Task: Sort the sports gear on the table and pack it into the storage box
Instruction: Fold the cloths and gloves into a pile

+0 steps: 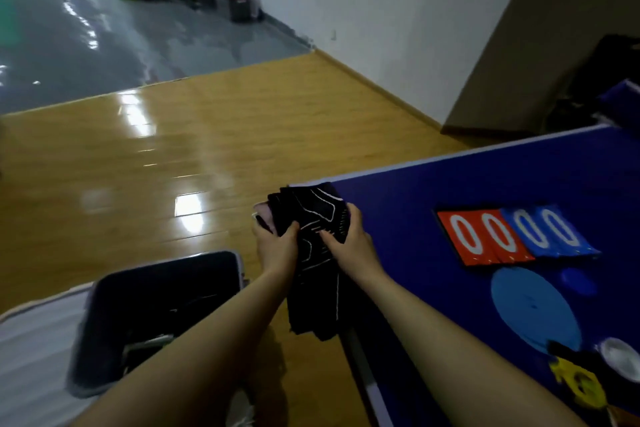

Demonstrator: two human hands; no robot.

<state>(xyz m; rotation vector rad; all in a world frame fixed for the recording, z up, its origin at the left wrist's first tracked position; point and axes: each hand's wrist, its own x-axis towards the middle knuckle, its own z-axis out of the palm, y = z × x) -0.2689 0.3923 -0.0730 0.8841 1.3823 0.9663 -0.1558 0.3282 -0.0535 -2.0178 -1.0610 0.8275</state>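
A black garment with white line markings point(317, 218) is bunched at the near-left corner of the blue table point(450, 191), and part of it hangs down over the edge. My left hand point(277, 243) grips its left side and my right hand point(349, 239) grips its right side. A pale pink cloth point(264, 215) shows just behind the garment by my left hand. The dark storage box point(156, 308) stands open on the floor to the left below my left forearm, with some dark items inside.
On the table lie a flip scoreboard point(512, 236) in red and blue showing zeros, a blue disc point(535, 308), a yellow-and-black object point(578, 381) and a white round object point(620, 357). A white sheet point(34, 350) lies left of the box. Wooden floor stretches ahead.
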